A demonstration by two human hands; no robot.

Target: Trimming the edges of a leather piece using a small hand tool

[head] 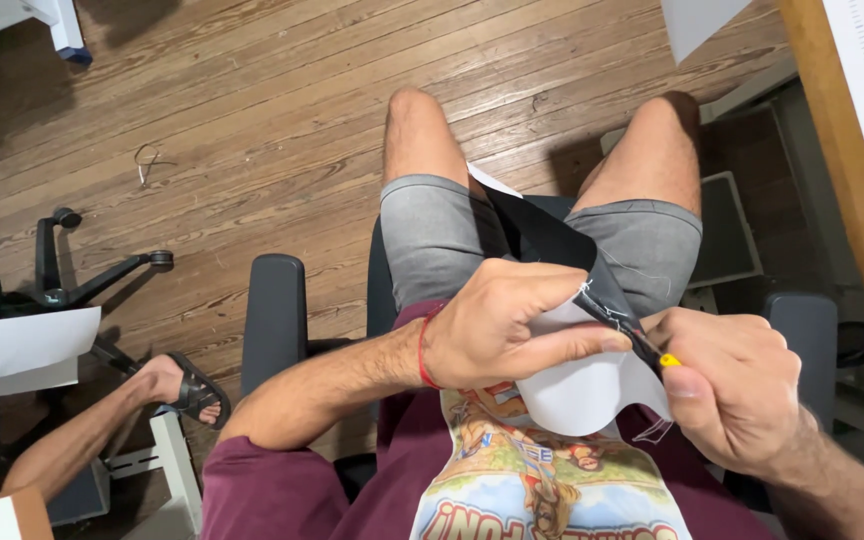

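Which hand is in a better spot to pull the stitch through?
Probably the right hand: it grips the yellow-tipped tool at the seam. The left hand pinches the black-and-white fabric piece, steadying it.

Open wood floor (252,110) from 9 to 12 o'clock. Chair armrests (274,305) flank the lap. Table edge (842,170) blocks 3 o'clock; another person's foot (177,385) at 8.

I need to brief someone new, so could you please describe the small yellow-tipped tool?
Above the seated person's lap, both hands pinch a black-and-white piece. The tool sits in the right hand, its yellow tip the only bright yellow there.
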